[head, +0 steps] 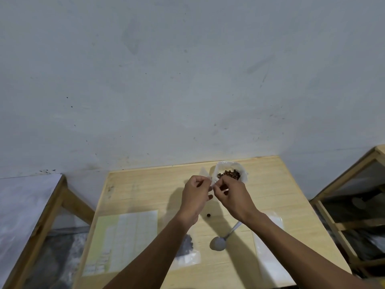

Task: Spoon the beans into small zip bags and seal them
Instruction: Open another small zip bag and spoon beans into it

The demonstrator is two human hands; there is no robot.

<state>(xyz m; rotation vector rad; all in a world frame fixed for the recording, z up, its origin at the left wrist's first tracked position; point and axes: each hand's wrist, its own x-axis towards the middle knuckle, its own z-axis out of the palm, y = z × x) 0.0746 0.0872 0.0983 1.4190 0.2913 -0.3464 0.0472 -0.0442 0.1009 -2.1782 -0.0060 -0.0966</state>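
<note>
Above the far middle of the table [145,184], a small clear zip bag [210,185] is held between both hands; the left hand [194,197] pinches one side of its mouth with curled fingers, and the right hand [233,197] pinches the other side likewise, so both are closed on the film and neither is free. Whether the strip is being pulled apart or pressed shut cannot be told. Judged by its look, the bag is thin, limp, nearly weightless and slippery, best taken by the stiffer zip strip at the top edge, one pinch at each end, because the soft walls would buckle. Just behind the hands, near the far edge, an open plastic bag of beans [229,174] stands with its mouth rolled wide. A single stray bean [208,215] lies near the table's centre. Nearer the front edge a metal spoon [220,240] lies unheld, bowl toward the person. A filled small bag [187,249] lies under the left forearm, a printed sheet [123,240] toward the left edge, and a stack of empty bags [268,259] toward the right edge
</note>
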